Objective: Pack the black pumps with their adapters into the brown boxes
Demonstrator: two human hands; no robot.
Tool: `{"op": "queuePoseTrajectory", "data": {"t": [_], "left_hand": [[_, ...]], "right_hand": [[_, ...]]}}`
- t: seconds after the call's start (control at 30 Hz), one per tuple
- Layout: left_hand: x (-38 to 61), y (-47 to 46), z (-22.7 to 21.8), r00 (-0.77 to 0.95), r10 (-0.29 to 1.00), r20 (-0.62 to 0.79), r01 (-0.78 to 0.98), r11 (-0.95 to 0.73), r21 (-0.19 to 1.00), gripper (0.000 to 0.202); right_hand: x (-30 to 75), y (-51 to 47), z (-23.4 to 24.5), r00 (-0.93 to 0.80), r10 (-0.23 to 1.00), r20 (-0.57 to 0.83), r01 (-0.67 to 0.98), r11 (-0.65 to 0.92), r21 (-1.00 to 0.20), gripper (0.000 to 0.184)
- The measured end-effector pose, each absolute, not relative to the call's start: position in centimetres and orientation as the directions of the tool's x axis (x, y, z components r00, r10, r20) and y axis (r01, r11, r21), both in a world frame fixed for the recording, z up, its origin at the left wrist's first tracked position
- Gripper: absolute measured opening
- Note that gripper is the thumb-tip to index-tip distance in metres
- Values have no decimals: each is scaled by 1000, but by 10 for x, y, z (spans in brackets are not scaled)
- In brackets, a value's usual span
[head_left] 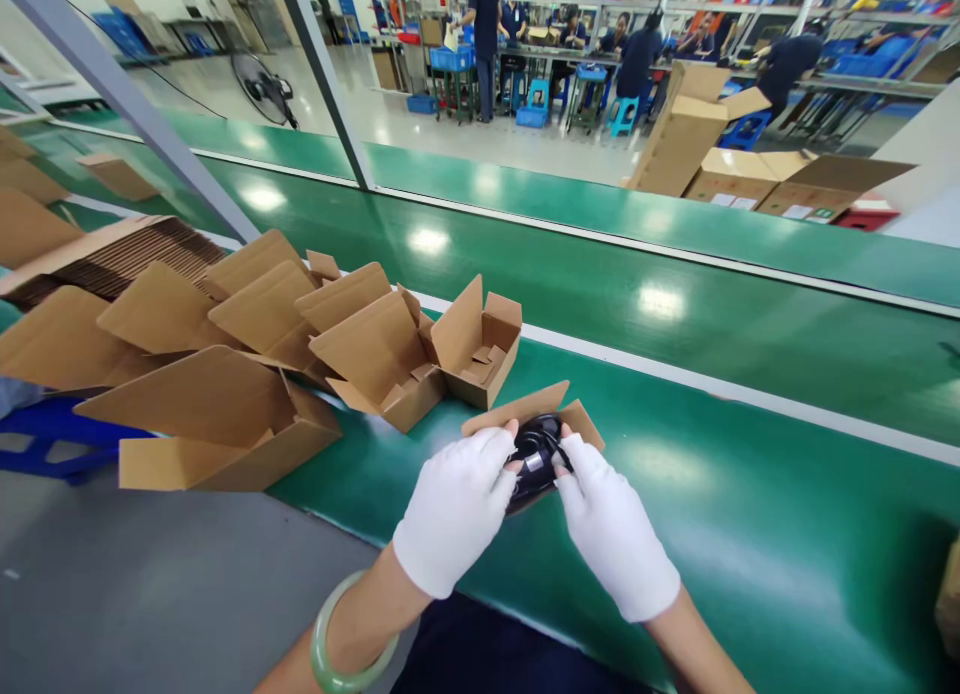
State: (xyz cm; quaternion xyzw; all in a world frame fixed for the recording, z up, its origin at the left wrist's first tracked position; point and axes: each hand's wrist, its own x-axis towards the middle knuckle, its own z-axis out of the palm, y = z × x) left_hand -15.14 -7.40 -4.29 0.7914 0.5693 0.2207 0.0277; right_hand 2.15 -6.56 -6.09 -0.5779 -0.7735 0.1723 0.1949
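Both hands wear white gloves with bare fingertips. A black rounded device with a coiled cable (534, 456) and a small pale patch sits between them. My left hand (461, 499) grips its left side, fingers curled in. On the right edge, my right hand (611, 524) pinches the device and its cable. Just behind it, an open small cardboard box (525, 406) shows its raised flaps; the hands and the device hide most of the box. How deep the device sits in the box I cannot tell.
Several open cardboard boxes (390, 359) stand on the green conveyor belt (712, 484) to the left. Beyond them lies a stack of flat cardboard (142, 254). A grey metal post (322, 74) rises behind the belt. Larger cartons (735, 179) stand at the far right, with people working in the background.
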Motion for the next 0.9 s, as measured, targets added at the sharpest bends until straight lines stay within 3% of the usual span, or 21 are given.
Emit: {"op": "queuePoseTrajectory", "data": {"t": [0.13,0.27,0.37,0.43,0.53,0.7,0.77,0.83,0.9], "left_hand": [[-162,-77,-47,236,915,326,857,-354,375,29],[-171,-78,-48,224,898,379,812,-387,437,24],[-175,-74,-47,181,927,328,760,-344,552,13],[-178,-71,-44,225,934,277,724,-350,594,7],[-183,-71,-38,369,906,205,697,-416,584,10],[-192,-78,-35,518,850,97,750,-506,426,14],[-188,-79,-39,550,832,67,773,-538,335,21],[-179,-77,-43,575,818,-6,789,-553,267,24],[-165,-73,-44,542,825,-161,835,-507,214,18]], "right_hand": [[15,-54,-55,-339,938,-68,866,283,-413,39],[14,-46,-39,-452,888,-86,851,400,-339,27],[9,-43,-29,-563,817,-126,807,510,-298,25],[0,-44,-24,-604,763,-231,796,561,-228,26],[-23,-51,-18,-526,762,-379,836,545,-64,28],[-34,-62,-18,-562,766,-312,806,592,1,33],[-19,-67,-24,-662,711,-237,741,669,-63,32],[2,-72,-33,-761,647,-46,636,729,-254,31],[24,-75,-43,-715,670,200,520,700,-489,32]]}}
